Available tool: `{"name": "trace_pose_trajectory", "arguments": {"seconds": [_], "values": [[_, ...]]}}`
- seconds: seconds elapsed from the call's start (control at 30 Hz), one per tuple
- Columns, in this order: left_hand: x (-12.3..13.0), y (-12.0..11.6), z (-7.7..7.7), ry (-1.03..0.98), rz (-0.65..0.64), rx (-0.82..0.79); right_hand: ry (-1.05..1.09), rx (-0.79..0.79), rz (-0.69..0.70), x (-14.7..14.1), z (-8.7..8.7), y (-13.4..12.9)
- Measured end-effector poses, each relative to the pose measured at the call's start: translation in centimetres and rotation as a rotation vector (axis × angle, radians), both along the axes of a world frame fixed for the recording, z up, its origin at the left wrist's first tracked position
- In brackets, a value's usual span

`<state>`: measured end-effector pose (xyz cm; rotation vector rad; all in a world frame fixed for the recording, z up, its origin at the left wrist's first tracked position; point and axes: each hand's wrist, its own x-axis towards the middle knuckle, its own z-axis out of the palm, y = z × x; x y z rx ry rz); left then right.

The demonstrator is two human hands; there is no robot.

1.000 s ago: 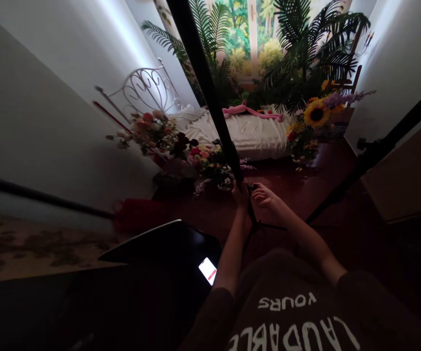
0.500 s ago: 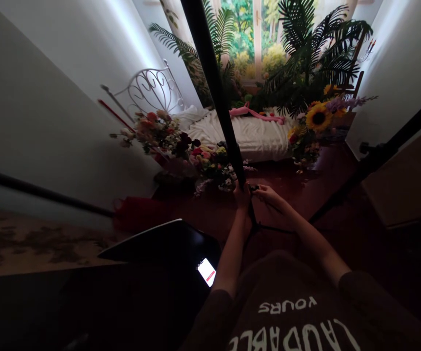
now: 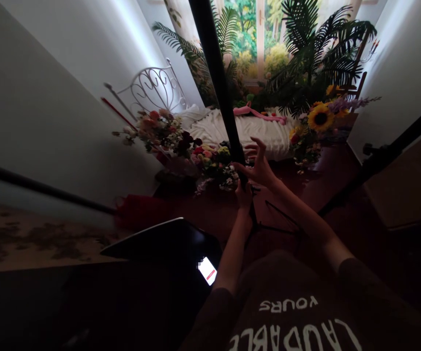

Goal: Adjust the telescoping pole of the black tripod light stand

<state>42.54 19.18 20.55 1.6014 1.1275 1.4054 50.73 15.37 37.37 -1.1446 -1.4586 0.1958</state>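
Observation:
A black pole [image 3: 217, 73] rises from a dark tripod base [image 3: 274, 228] on the floor. Low on the pole, my left hand [image 3: 244, 196] is wrapped round it. Just above and to the right is my right hand [image 3: 257, 165], its fingers spread and curved beside the pole; it holds nothing, and its thumb reaches across the pole. A small dark knob [image 3: 256, 189] sticks out of the pole next to my left hand.
Beyond the pole stand a white-draped bed [image 3: 261, 134], flower bunches [image 3: 170, 136], sunflowers [image 3: 320, 117] and palm leaves [image 3: 301, 53]. Another black stand [image 3: 382, 153] is on the right. A lit phone [image 3: 207, 271] lies on a dark surface at lower left.
My right hand has let go of the knob area, moved up along the pole and opened its fingers. My left hand stays round the pole. The view has shifted slightly.

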Motion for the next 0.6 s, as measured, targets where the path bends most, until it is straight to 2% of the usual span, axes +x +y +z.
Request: {"name": "trace_pose_trajectory", "arguments": {"seconds": [0.1, 0.2, 0.33, 0.5, 0.6], "values": [[0.1, -0.1, 0.4, -0.008, 0.005, 0.025, -0.206, 0.004, 0.021, -2.3, 1.4, 1.7], [0.1, 0.0, 0.4, -0.010, 0.010, 0.015, -0.297, -0.058, -0.062, -3.5, 1.5, 2.9], [0.2, 0.4, -0.1, -0.037, 0.026, -0.001, -0.384, -0.170, -0.165, -3.7, 1.6, 3.1], [0.2, 0.2, -0.1, -0.107, -0.018, 0.013, -0.342, -0.275, -0.290, -3.7, 2.4, 2.7], [0.3, 0.1, 0.0, -0.105, -0.011, -0.009, -0.302, -0.281, -0.279, -3.6, 1.4, 2.6]]}}
